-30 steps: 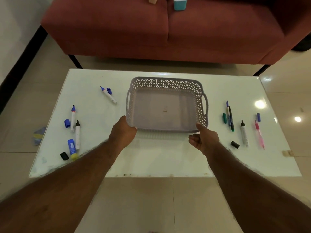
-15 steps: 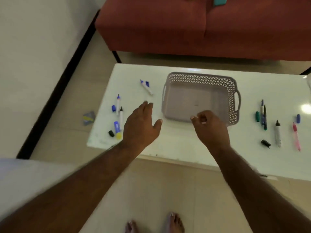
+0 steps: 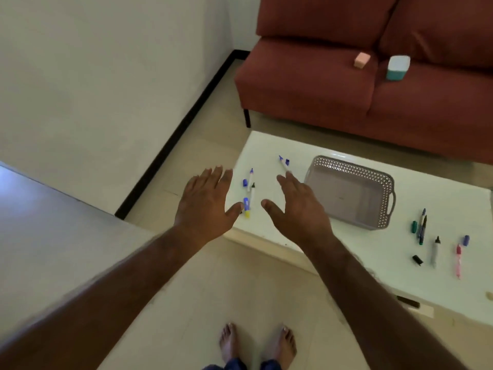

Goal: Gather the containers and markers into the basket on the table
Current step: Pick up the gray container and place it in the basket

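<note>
Left hand: the left hand (image 3: 205,206) is held palm down with fingers straight and spread; nothing is gripped. It is seen over the left end of the table, beside the left group of markers.
Right hand: the right hand (image 3: 296,209) is likewise spread flat, fingers extended, and nothing is held. It is seen between the left markers and the basket.
Basket: the grey perforated basket (image 3: 384,188) is set on the white table (image 3: 333,252), near its middle, with nothing visible inside.
Left markers: a blue-tipped marker (image 3: 250,175) and a black-tipped marker (image 3: 251,192) are laid side by side near the left edge, with a loose blue cap (image 3: 244,182) just beside them. A blue and yellow marker (image 3: 246,207) is seen between the two thumbs.
Far marker: another blue-tipped marker (image 3: 282,162) is laid near the far-left corner of the basket, partly hidden by the right fingertips.
Right markers: a green and a blue marker (image 3: 422,227) are laid touching, to the right of the basket, with a green cap (image 3: 414,227) beside them. Further right a grey marker (image 3: 435,251), a black cap (image 3: 417,260), a pink marker (image 3: 458,260) and a blue cap (image 3: 466,240) are found.
Containers: a teal container (image 3: 397,68) with a white lid and a pink container (image 3: 362,60) are placed on the seat of the red sofa (image 3: 306,86), well apart from the basket.
Floor: two bare feet (image 3: 257,343) are seen on pale tiles.
</note>
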